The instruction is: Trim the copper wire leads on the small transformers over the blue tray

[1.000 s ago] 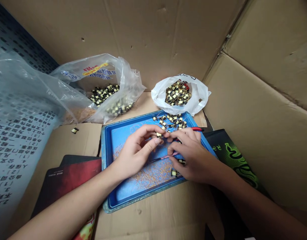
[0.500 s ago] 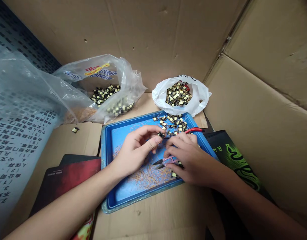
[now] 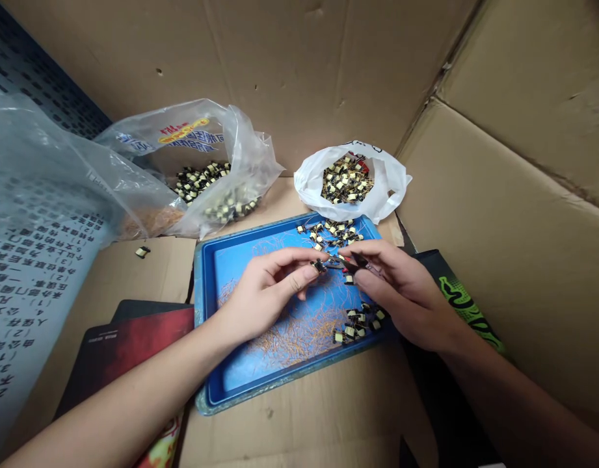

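My left hand (image 3: 267, 294) pinches a small black-and-yellow component (image 3: 319, 265) between thumb and fingers over the blue tray (image 3: 204, 338). My right hand (image 3: 401, 286) is closed on a small dark cutting tool (image 3: 348, 261), whose tip touches the component. Several more of these components lie heaped at the tray's far edge (image 3: 335, 233). Another small group (image 3: 359, 322) sits near its front right corner, just below my right hand. Fine copper wire clippings (image 3: 299, 333) cover the tray floor.
A white bag of components (image 3: 348, 179) stands behind the tray, and a clear plastic bag (image 3: 216, 190) holds more at the back left. One loose component (image 3: 142, 251) lies on the cardboard. A red-black mat (image 3: 118, 344) lies left, a green-black mat (image 3: 467, 312) right. Cardboard walls surround everything.
My right hand has lifted off the tray floor and now holds a cutting tool at the component. The components it covered near the front right now show. My left hand barely moved.
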`<state>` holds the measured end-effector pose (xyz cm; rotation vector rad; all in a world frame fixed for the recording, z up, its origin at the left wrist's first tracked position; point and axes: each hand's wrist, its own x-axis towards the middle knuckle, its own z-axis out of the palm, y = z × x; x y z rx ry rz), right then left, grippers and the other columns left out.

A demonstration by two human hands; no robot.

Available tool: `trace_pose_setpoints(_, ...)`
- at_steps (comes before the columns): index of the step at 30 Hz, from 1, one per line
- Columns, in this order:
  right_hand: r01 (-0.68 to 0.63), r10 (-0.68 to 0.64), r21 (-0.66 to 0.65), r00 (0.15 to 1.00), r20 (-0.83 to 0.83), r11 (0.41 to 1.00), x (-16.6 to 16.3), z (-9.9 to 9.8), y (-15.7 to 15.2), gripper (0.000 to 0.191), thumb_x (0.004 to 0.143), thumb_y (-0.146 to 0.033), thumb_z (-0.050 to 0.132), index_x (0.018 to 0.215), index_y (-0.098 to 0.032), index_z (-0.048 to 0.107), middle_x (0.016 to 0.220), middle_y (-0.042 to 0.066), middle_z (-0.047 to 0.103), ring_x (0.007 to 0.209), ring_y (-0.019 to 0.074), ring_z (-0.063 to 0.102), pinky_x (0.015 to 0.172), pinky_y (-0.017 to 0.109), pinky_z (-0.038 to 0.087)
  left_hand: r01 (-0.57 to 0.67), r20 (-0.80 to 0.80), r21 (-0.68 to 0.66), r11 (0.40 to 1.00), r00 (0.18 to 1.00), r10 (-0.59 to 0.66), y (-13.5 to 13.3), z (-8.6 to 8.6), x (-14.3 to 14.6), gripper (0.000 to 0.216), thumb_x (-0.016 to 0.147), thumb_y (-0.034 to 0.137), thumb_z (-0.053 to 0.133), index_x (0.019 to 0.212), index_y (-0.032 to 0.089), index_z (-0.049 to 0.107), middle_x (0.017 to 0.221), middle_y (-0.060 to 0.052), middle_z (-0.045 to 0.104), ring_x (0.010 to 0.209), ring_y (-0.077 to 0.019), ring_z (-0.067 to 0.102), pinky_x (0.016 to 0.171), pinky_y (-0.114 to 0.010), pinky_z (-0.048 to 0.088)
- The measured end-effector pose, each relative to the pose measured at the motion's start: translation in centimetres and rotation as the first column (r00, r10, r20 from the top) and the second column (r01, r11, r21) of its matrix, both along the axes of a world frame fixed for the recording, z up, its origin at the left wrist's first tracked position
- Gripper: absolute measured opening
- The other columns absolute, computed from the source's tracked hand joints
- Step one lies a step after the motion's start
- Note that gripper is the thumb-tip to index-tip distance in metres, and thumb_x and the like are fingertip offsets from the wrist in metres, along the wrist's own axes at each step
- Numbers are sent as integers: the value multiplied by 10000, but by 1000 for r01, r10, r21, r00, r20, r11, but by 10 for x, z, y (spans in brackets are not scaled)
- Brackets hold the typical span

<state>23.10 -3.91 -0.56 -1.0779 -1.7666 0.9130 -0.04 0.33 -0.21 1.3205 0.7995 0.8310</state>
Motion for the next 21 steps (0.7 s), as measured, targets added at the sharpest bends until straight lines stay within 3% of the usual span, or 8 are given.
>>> trace_pose_setpoints(2, 27, -36, 99, 995, 91, 995, -5, 2, 1, 198, 1046, -239, 569, 1217, -256, 668, 1103, 35, 722, 994, 175, 661, 884, 333, 516, 24, 50, -31, 999, 999, -22, -1, 0, 2, 279, 903, 320, 762, 1122, 149, 737, 822, -24, 693, 657, -75, 576, 613, -188, 507)
trace_pose_setpoints(5, 38, -62, 168, 988, 140, 985, -13, 4, 1, 185, 1043, -211, 563, 1168, -253, 693, 1069, 31, 750, 974, 182, 669, 879, 348, 519, 35, 84, -50, 998, 996, -31, 0, -2, 3, 277, 904, 317, 762, 1109, 137, 719, 859, -42, 704, 706, -90, 611, 619, -190, 531)
trace_pose_setpoints(21, 64, -80, 170, 993, 85, 983, -19, 0, -1, 187, 1018, -140, 575, 1107, -236, 708, 1077, 27, 761, 1005, 164, 685, 909, 337, 530, 20, -65, 65, 998, 998, -16, 0, -1, -3, 282, 911, 324, 758, 1146, 170, 784, 913, -56, 767, 659, -70, 618, 632, -180, 533)
